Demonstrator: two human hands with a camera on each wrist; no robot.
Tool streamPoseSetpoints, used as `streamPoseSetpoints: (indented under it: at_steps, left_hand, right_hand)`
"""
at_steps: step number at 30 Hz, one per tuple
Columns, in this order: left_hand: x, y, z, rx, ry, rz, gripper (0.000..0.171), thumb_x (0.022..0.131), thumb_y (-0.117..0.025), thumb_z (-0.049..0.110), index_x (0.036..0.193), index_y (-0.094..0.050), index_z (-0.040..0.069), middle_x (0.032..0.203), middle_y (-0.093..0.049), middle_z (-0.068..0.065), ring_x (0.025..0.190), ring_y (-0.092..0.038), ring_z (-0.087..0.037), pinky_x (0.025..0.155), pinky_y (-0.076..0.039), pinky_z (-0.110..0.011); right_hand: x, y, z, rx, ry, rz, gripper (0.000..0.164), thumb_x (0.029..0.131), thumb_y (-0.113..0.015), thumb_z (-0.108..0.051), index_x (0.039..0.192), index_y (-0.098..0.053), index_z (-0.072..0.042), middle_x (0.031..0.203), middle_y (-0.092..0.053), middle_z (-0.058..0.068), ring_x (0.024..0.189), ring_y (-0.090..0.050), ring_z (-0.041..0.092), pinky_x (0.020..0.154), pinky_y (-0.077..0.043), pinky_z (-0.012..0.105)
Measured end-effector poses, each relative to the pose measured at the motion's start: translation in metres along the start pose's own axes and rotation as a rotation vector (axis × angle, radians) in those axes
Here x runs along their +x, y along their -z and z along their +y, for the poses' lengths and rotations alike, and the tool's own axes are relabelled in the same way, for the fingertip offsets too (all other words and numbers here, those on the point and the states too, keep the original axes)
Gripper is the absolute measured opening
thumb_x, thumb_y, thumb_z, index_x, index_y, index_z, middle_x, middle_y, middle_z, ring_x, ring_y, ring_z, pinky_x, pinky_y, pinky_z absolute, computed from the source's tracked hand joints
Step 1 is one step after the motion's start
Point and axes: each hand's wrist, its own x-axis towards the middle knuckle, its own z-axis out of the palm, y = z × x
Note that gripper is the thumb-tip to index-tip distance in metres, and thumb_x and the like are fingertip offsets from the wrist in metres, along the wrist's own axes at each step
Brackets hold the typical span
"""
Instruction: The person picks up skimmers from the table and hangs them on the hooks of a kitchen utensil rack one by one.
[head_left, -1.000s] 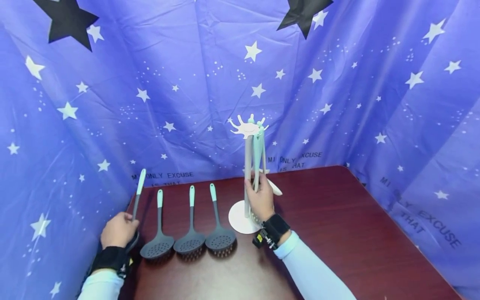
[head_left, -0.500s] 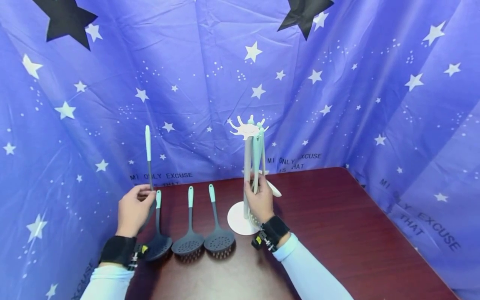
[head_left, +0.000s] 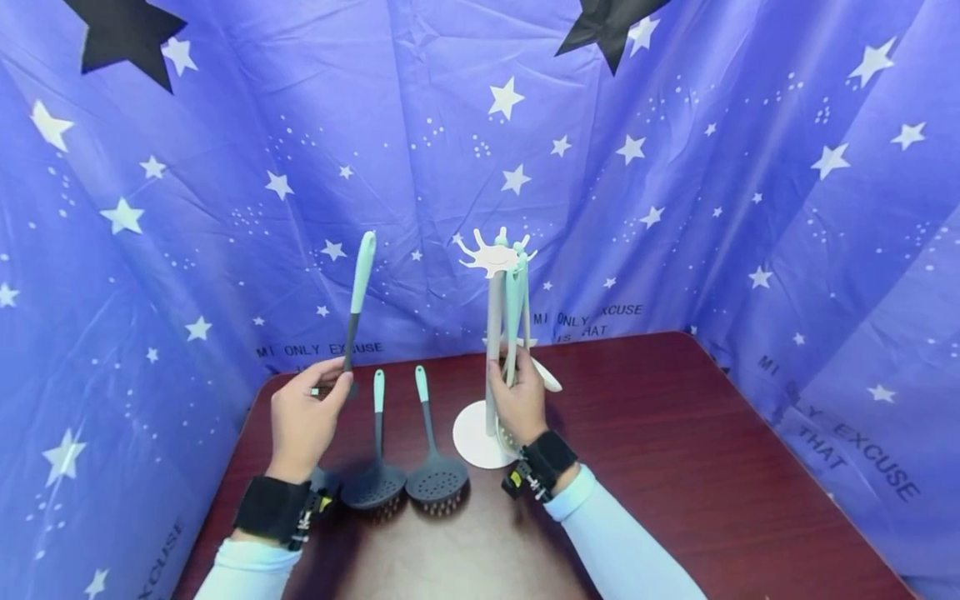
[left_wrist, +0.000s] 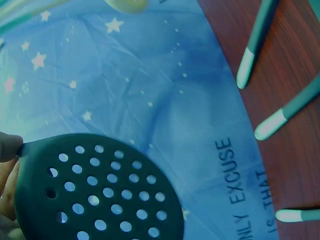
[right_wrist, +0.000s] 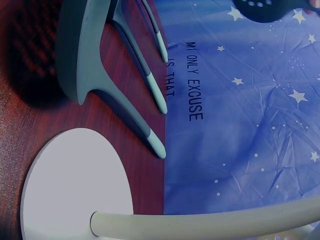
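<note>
My left hand (head_left: pixel 307 417) pinches the dark shaft of a skimmer (head_left: pixel 362 275) below its mint handle, holding it up off the table, handle upward. Its round perforated head (left_wrist: pixel 132 205) fills the lower left wrist view. My right hand (head_left: pixel 521 400) grips the post of a white utensil stand (head_left: pixel 483 433), at mid-height, where mint-handled utensils (head_left: pixel 514 304) hang from the hooks. Several hooks on the left of the stand's top (head_left: pixel 495 257) carry nothing. The right wrist view shows the base (right_wrist: pixel 75 185) and post, but not the hand.
Two skimmers (head_left: pixel 437 479) lie in a row left of the stand, handles pointing away; a third is mostly hidden behind my left hand. They rest on a dark red table (head_left: pixel 637 467). A blue starry curtain (head_left: pixel 420 167) hangs around the table's back and sides.
My left hand has lifted the leftmost skimmer from the table and carried it rightward toward the stand. The right hand has stayed in place on the stand.
</note>
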Motion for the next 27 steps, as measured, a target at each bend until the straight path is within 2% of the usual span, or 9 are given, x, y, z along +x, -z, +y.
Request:
streamPoseSetpoints:
  at_steps: [4, 9, 13, 17, 21, 27]
  left_hand:
    - [-0.004, -0.007, 0.012, -0.062, -0.045, -0.001, 0.024, 0.092, -0.079, 0.007, 0.114, -0.080, 0.017, 0.094, -0.079, 0.002, 0.074, -0.068, -0.001, 0.066, -0.051, -0.010]
    - [-0.010, -0.015, 0.023, -0.071, -0.078, 0.019, 0.024, 0.091, -0.079, 0.006, 0.112, -0.080, 0.018, 0.093, -0.077, 0.001, 0.071, -0.067, -0.003, 0.065, -0.050, -0.010]
    - [-0.013, -0.020, 0.031, -0.064, -0.088, 0.019, 0.023, 0.092, -0.079, 0.008, 0.113, -0.080, 0.017, 0.094, -0.076, 0.002, 0.077, -0.068, -0.008, 0.069, -0.051, -0.012]
    - [-0.015, -0.025, 0.039, -0.014, -0.134, 0.020, 0.021, 0.093, -0.079, 0.013, 0.114, -0.079, 0.017, 0.097, -0.076, 0.002, 0.090, -0.067, -0.015, 0.078, -0.051, -0.022]
    - [-0.015, -0.030, 0.045, 0.012, -0.191, 0.065, 0.020, 0.094, -0.077, 0.012, 0.114, -0.079, 0.014, 0.100, -0.077, -0.002, 0.094, -0.065, -0.023, 0.081, -0.049, -0.034]
    - [-0.015, -0.032, 0.048, 0.071, -0.223, 0.093, 0.021, 0.097, -0.073, 0.013, 0.117, -0.078, 0.012, 0.101, -0.076, -0.007, 0.093, -0.066, -0.027, 0.083, -0.050, -0.041]
  right_hand:
    - [0.000, 0.001, -0.002, -0.010, 0.003, -0.020, 0.023, 0.097, -0.067, 0.004, 0.119, -0.061, 0.006, 0.095, -0.069, 0.023, 0.073, -0.058, 0.007, 0.066, -0.053, 0.025]
    - [-0.001, 0.002, -0.007, -0.036, 0.000, -0.034, 0.023, 0.096, -0.068, 0.004, 0.118, -0.061, 0.007, 0.098, -0.069, 0.023, 0.076, -0.059, 0.009, 0.069, -0.054, 0.028]
    - [0.000, 0.002, -0.007, -0.043, -0.013, -0.038, 0.024, 0.095, -0.069, 0.004, 0.119, -0.061, 0.006, 0.100, -0.070, 0.022, 0.077, -0.060, 0.012, 0.070, -0.055, 0.030]
    - [0.001, 0.002, -0.006, -0.036, -0.024, -0.039, 0.025, 0.096, -0.068, 0.004, 0.120, -0.061, 0.005, 0.101, -0.069, 0.024, 0.079, -0.062, 0.016, 0.071, -0.056, 0.030]
    - [0.002, 0.002, -0.006, -0.032, -0.038, -0.037, 0.025, 0.097, -0.067, 0.004, 0.121, -0.060, 0.006, 0.102, -0.068, 0.028, 0.082, -0.063, 0.023, 0.074, -0.056, 0.033]
    - [0.000, 0.001, 0.026, -0.032, -0.027, -0.043, 0.025, 0.100, -0.069, -0.007, 0.123, -0.061, -0.004, 0.104, -0.070, 0.017, 0.086, -0.065, 0.022, 0.077, -0.057, 0.037]
